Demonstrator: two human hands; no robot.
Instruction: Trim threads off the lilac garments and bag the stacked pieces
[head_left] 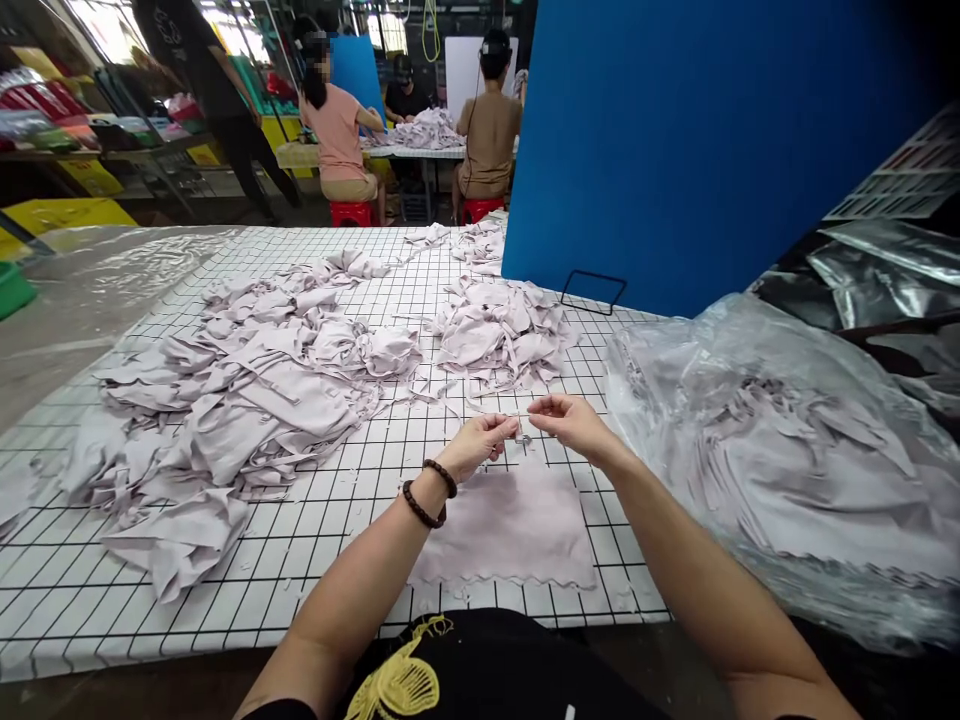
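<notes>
Well to the left, green tub point(13, 290): only part of it shows, far out from the grip, that is, the left hand point(476, 445) and right hand point(574, 425).
Large fabric pile point(262, 390): left of the grip and well apart from it, loose and crumpled on the grid-patterned desk point(277, 560).
Co-worker in a pink top point(341, 130): far beyond the grip and to its left, seated at another work surface.
Left hand: thumb and forefinger pressed together, apparently pinching a small shiny piece point(523, 438), too tiny to identify; dark beaded bracelets point(421, 516) circle the wrist.
Smaller fabric pile point(499, 335): just beyond the grip, also rumpled.
Pale mauve cloth point(517, 530): spread on the desk below the grip, on the wearer's side, wavy edge nearest the body. It should handle as light, soft and limp, folding readily and not fragile; its corners or narrow upper end look the best places to take hold, with the shiny piece needing fingertips.
Right hand: just beside the left, thumb and forefinger close together; I cannot tell whether anything thin is caught between them.
Blue board point(660, 150): upright, beyond the grip and to its right.
Clear plastic bag point(645, 350): right of the grip, around layered mauve pieces point(810, 480).
</notes>
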